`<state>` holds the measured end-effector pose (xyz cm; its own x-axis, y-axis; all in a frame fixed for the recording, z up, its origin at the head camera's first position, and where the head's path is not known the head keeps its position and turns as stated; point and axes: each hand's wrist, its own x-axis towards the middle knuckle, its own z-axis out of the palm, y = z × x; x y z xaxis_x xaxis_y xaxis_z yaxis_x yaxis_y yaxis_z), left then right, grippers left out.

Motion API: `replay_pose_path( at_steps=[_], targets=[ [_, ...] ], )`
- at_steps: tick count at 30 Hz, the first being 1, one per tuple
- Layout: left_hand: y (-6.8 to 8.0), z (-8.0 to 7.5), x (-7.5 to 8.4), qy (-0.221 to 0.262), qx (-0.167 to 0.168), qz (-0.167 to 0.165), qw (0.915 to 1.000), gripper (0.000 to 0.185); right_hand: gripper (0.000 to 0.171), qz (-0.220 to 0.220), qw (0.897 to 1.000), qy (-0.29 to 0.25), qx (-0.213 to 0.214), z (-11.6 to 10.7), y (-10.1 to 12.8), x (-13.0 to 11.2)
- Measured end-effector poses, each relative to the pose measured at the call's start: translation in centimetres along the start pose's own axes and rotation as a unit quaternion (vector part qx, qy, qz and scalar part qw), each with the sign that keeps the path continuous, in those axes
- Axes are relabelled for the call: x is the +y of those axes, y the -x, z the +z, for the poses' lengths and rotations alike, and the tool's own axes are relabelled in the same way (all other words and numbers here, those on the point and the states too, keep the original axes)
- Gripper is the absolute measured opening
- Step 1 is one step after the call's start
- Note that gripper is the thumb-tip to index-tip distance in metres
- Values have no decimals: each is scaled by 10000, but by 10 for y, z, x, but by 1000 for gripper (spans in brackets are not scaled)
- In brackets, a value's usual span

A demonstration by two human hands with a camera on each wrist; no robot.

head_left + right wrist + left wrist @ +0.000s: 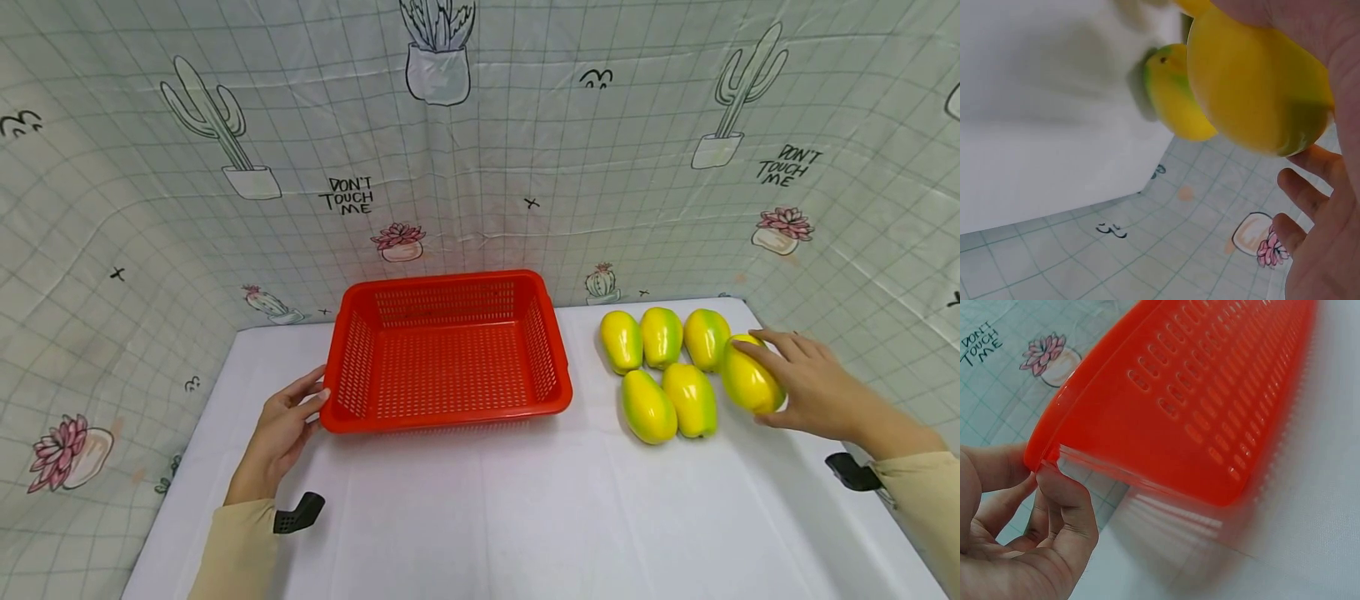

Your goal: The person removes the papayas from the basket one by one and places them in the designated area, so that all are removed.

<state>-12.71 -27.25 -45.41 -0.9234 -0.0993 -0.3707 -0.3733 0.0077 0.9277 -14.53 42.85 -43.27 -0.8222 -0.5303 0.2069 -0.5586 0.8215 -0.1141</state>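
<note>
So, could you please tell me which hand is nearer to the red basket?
Left. The left hand touches the red basket at its near-left corner; the right hand is off to its right, holding a yellow fruit.

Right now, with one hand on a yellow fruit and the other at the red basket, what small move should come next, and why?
Probably lift: the right hand already wraps the rightmost yellow-green plastic mango, apart from the five other mangoes. Raising it a little would clear them. The left hand touches the rim of the empty red perforated plastic basket, apparently steadying it.
</note>
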Motion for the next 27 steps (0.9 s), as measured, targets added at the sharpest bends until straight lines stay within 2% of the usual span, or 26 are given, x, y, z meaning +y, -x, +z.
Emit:
replay_pose_path(
  at_steps=[10,20,27],
  targets=[
    [1,0,0,0,-33,68,10000,58,107,167,9997,63,-161,7,11,2],
    [-2,1,2,9,-25,26,10000,59,107,4,10000,31,-27,18,20,4],
    [-1,1,1,16,-28,1,10000,59,110,76,9999,-24,-141,28,26,3]
  ],
)
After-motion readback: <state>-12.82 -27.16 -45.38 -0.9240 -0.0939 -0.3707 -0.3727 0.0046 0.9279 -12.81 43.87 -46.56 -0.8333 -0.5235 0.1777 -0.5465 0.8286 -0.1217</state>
